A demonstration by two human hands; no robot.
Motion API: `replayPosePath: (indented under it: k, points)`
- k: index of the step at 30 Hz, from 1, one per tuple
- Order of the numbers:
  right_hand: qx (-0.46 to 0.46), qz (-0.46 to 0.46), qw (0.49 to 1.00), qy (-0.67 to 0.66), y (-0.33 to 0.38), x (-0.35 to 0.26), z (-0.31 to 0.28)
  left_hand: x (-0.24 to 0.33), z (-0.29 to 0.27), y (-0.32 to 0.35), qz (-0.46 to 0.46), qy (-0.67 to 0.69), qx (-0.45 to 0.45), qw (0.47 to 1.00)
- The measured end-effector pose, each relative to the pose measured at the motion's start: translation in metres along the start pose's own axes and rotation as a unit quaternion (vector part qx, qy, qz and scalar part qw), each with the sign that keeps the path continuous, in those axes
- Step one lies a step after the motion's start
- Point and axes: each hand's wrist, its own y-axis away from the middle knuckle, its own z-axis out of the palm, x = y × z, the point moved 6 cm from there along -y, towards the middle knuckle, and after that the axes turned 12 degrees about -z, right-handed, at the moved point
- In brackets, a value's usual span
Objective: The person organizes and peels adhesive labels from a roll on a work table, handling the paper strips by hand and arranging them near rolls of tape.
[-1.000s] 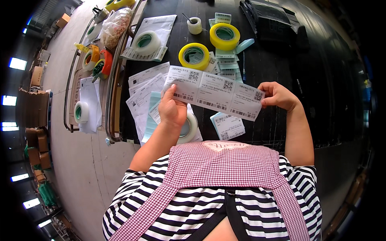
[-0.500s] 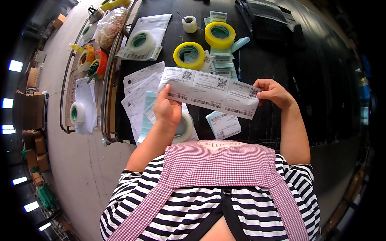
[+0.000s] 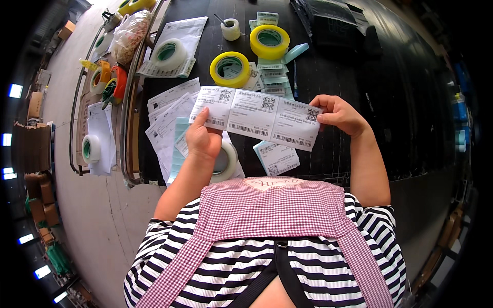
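Observation:
A strip of three white printed labels (image 3: pixel 251 117) is stretched between my hands above the black table. My left hand (image 3: pixel 204 137) pinches its left end, thumb on the printed side. At the other end, my right hand (image 3: pixel 343 119) grips the upper corner between thumb and fingers. Below the strip lies a small stack of labels (image 3: pixel 277 158) with a pale blue edge. Beside my left forearm, a roll of clear tape (image 3: pixel 231 163) is partly hidden by the arm. Loose printed sheets (image 3: pixel 163 128) spread out to the left of that hand.
Two yellow tape rolls (image 3: pixel 269 42) stand beyond the strip, near blue-backed labels (image 3: pixel 275 79). A white tape roll (image 3: pixel 168 54) rests on a plastic envelope. Black bags (image 3: pixel 334 25) lie at the far right. A metal-framed cart (image 3: pixel 77 128) with tape dispensers adjoins the table's left side.
The whole scene has shifted slightly left in the view. Both hands keep hold of the label strip, with hardly any change in its pose.

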Motion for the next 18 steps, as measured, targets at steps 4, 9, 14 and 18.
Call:
replayPosePath:
  k: [4, 9, 14, 18]
  points:
    - [0.0, -0.015, 1.0, -0.019, 0.0, -0.003, 0.004, -0.005, 0.013, 0.006, -0.036, 0.007, -0.058, 0.998]
    - [0.0, -0.027, 0.999, -0.034, -0.001, -0.008, 0.013, -0.017, 0.012, 0.001, -0.074, 0.02, -0.103, 0.992]
    - [-0.01, -0.037, 0.997, -0.07, -0.002, -0.005, 0.016, -0.019, 0.013, 0.005, -0.052, -0.015, -0.094, 0.994]
    - [-0.007, -0.051, 0.996, -0.077, -0.005, -0.001, 0.019, -0.024, 0.022, 0.013, -0.051, -0.123, -0.1, 0.986]
